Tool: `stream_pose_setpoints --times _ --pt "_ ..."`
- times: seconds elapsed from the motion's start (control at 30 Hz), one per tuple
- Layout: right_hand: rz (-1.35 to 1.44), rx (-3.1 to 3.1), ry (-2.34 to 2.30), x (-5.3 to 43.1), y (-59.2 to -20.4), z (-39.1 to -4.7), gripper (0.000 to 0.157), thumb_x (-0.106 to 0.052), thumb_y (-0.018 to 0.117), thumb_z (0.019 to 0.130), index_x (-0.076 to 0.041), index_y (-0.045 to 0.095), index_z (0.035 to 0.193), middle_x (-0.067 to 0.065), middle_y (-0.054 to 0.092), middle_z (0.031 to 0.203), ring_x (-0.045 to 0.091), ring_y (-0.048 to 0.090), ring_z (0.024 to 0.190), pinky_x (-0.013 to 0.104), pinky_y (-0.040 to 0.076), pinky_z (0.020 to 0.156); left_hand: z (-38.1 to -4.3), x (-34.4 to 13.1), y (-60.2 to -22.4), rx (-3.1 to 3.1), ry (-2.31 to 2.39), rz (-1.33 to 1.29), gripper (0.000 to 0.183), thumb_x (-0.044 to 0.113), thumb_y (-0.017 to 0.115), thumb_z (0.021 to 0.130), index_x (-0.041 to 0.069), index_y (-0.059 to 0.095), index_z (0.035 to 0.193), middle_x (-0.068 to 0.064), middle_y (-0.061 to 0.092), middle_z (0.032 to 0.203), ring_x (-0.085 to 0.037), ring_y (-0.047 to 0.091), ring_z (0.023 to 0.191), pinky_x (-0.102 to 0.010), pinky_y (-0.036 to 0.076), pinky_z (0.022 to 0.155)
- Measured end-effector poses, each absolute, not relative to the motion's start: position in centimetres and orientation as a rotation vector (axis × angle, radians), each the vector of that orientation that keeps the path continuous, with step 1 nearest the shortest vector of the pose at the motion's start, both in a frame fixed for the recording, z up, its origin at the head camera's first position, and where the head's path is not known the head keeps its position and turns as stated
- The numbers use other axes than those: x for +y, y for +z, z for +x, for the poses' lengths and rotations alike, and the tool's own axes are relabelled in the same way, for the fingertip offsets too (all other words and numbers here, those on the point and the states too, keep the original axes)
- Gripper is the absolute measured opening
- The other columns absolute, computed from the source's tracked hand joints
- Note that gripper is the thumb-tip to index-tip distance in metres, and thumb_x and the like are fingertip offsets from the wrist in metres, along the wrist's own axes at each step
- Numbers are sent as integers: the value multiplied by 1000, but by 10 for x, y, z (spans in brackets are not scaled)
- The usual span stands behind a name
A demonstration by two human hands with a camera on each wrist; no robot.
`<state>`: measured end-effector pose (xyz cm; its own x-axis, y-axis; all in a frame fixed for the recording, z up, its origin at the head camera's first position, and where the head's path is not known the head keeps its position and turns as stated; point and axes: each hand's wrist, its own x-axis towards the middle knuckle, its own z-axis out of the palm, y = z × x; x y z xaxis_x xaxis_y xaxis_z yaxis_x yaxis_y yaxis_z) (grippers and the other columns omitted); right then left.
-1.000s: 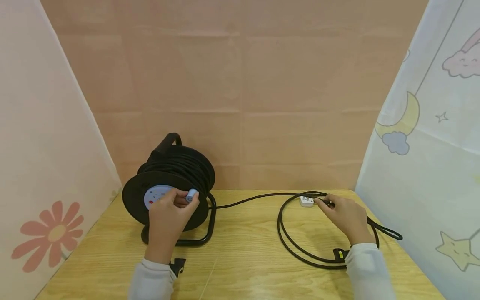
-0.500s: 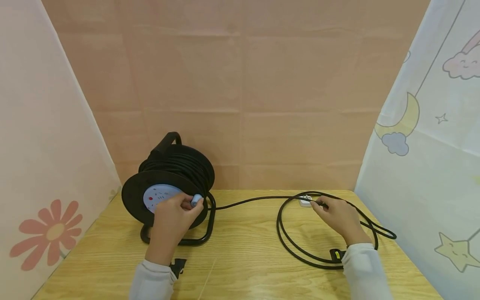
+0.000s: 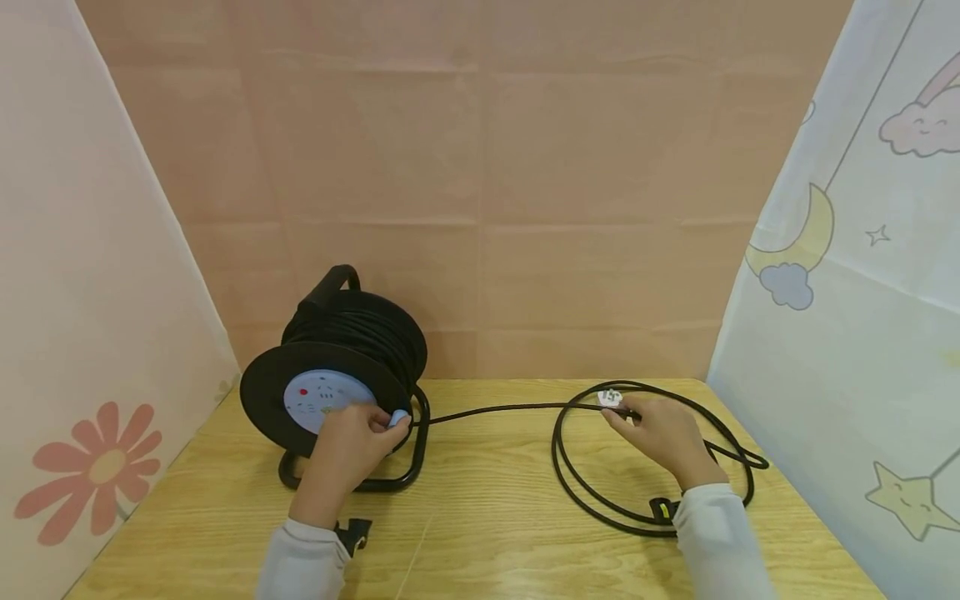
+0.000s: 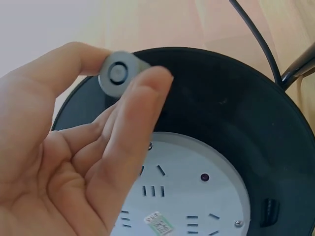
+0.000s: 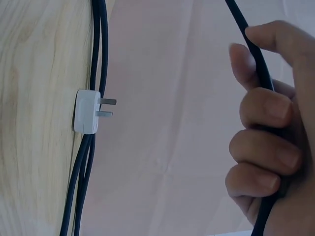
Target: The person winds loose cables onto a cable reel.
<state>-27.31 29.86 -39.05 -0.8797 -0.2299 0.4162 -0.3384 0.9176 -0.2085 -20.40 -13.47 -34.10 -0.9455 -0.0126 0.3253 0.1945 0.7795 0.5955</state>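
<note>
A black cable reel (image 3: 258, 396) with a round grey-blue socket panel (image 3: 300, 396) stands on the left of the table. Thumb and fingers of my left hand (image 3: 351, 446) pinch the grey-blue winding knob (image 4: 114, 81) near the panel's outer flange. From the reel a black cable (image 3: 487, 408) runs across to my right hand (image 3: 663, 433). That hand's fingers curl around the cable, as the right wrist view shows closely. Behind it a white plug (image 5: 86, 112) with flat metal prongs lies by the loose cable loops (image 3: 570, 479).
The reel rests on a black tubular stand (image 3: 408, 475) with a handle (image 3: 330, 287) on top. Wood-grain table (image 3: 480, 517) lies beneath, and a peach cloth (image 3: 480, 208) hangs behind. Patterned white cloths (image 3: 840, 317) flank both sides. Black straps show at both wrists.
The knob and left hand have moved down and slightly right as the reel's face turned clockwise. My right hand has shifted left with the cable, and the far-right loop has drawn in leftward.
</note>
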Motion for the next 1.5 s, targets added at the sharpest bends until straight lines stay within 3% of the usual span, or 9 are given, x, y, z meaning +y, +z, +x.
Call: stream_pose_setpoints --times 0.13,0.3,0.5,0.63,0.83,1.1,1.27,1.5 --pt "464 -2736 474 295 -389 -269 25 -37 64 98 -15 73 104 -9 40 54 9 33 47 29 30 48 -205 -137 -344 -2732 -994 -143 28 32 73 92 5 75 83 4 64 65 -12 55 58 -30 46 56" --pt "463 -2743 478 294 -388 -268 29 -47 63 97 -20 74 102 -9 40 53 9 33 47 29 31 48 -207 -141 -348 -2821 -1029 -146 31 35 70 95 10 72 77 6 62 59 -15 53 59 -32 42 56" --pt "478 -2749 488 292 -389 -270 30 -50 65 95 -22 75 100 -10 46 55 10 36 48 30 32 49 -210 -149 -353 -2885 -1130 -154 34 37 68 96 6 73 84 1 66 68 -13 60 65 -32 51 61" --pt "516 -2765 523 288 -390 -270 23 -40 65 97 -20 74 102 -11 47 59 8 36 49 29 32 49 -213 -154 -358 -2911 -1268 -157 34 35 67 97 4 71 85 -3 66 74 -15 65 65 -33 57 63" --pt "587 -2777 558 281 -393 -270 18 -34 63 99 -19 73 101 -11 39 54 5 29 47 26 30 48 -218 -166 -366 -2944 -1359 -344 38 34 62 100 2 70 80 -4 66 73 -18 66 65 -33 58 61" --pt "664 -2731 521 274 -397 -270 15 -38 65 98 -24 69 93 -18 53 70 4 41 54 27 38 54 -221 -179 -377 -3012 -1401 -473 40 31 59 102 -2 69 80 -4 65 70 -20 65 62 -37 59 60" --pt "681 -2708 519 272 -398 -271 17 -42 65 97 -26 65 89 -17 50 67 4 38 53 27 37 54 -226 -189 -387 -3056 -1503 -468 42 32 56 103 -6 69 92 -6 67 73 -20 66 65 -41 59 64" --pt "726 -2739 618 270 -397 -270 16 -38 63 100 -24 70 96 -18 57 76 3 44 59 28 40 58 -230 -200 -397 -3076 -1645 -463 48 38 52 104 -6 69 97 -8 69 77 -17 68 68 -34 59 64"
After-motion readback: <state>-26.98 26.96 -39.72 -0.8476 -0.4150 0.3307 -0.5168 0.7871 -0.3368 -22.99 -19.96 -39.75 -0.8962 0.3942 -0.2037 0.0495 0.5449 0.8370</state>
